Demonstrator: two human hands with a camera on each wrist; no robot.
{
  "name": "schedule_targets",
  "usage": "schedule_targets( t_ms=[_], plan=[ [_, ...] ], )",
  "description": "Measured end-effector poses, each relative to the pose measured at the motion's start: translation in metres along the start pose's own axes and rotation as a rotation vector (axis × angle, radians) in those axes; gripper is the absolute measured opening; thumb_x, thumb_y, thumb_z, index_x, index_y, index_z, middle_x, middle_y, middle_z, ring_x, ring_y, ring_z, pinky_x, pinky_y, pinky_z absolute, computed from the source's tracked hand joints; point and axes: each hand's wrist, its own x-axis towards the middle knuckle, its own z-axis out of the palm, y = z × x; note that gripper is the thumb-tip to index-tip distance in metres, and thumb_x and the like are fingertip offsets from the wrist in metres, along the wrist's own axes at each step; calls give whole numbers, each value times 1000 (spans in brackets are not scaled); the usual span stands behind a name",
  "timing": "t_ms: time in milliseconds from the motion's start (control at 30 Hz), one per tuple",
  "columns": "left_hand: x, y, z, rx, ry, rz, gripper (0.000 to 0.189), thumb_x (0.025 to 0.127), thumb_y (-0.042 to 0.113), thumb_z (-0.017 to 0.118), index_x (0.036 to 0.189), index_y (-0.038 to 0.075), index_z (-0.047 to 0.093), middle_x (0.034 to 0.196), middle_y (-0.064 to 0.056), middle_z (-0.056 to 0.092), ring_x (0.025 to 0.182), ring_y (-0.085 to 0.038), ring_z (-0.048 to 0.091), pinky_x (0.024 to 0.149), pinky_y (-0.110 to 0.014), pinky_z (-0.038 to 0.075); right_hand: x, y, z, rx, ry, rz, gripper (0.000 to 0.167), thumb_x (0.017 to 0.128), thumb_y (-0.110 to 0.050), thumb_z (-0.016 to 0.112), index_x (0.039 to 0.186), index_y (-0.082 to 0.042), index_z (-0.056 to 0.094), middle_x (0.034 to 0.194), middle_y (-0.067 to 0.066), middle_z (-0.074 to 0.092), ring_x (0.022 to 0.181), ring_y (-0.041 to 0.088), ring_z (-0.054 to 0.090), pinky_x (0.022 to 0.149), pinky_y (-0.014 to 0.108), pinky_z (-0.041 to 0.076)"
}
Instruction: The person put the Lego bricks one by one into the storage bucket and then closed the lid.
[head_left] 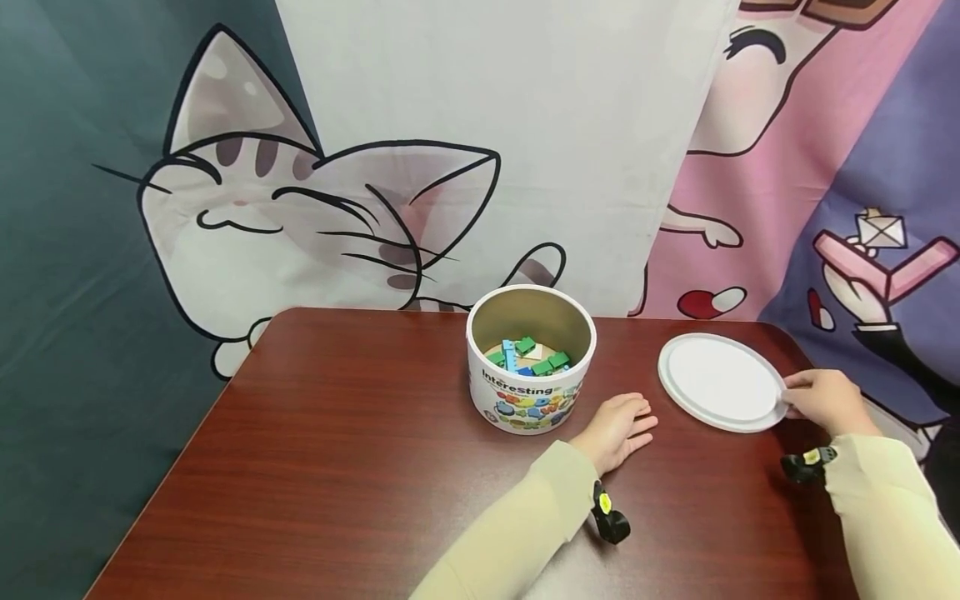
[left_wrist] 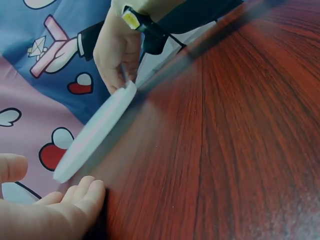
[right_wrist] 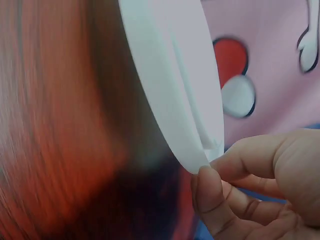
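A round white lid [head_left: 722, 382] is held at its right edge by my right hand [head_left: 825, 400]; thumb and fingers pinch the rim, as the right wrist view shows close up on the lid [right_wrist: 172, 85]. My left hand [head_left: 615, 429] has its fingers spread apart and holds nothing, between the bucket and the lid. In the left wrist view, the lid [left_wrist: 95, 132] is tilted, its lower end just above the left fingertips [left_wrist: 92, 190]. An uncovered white bucket [head_left: 528, 408] with printed pictures stands left of that hand, with green, blue and white building blocks [head_left: 527, 357] inside.
A dark red wooden table [head_left: 337, 467] lies under everything, its back edge just behind the bucket. Behind it hangs a cloth [head_left: 600, 125] with cartoon figures. Each wrist wears a black camera, such as the left wrist camera [head_left: 611, 517].
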Motion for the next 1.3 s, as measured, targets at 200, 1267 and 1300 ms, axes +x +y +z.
schedule_targets(
  t_ms=[200,1267,1300],
  plan=[
    [0,4,-1,-28,26,3,50,99,9,59,144,-5,45,131,-18,61,123,-38,60,104,-56,46,-13,-32,6,41,-2,-43,36,93,-3,59,114,26,56,84,20,73,63,14,68,57,23,55],
    [-53,48,-11,173,-201,289,33,96,-2,65,129,-1,66,112,-14,73,102,-22,70,83,-37,59,-44,-93,37,667,152,-199,18,101,-8,62,113,4,67,86,-11,71,70,9,72,64,26,60],
    [-56,51,-10,184,-209,309,34,95,-2,66,130,-2,65,113,-14,73,102,-21,70,84,-36,59,-45,-97,36,747,153,-213,14,100,-7,63,111,0,69,87,-8,72,71,10,72,64,25,60]
  ],
)
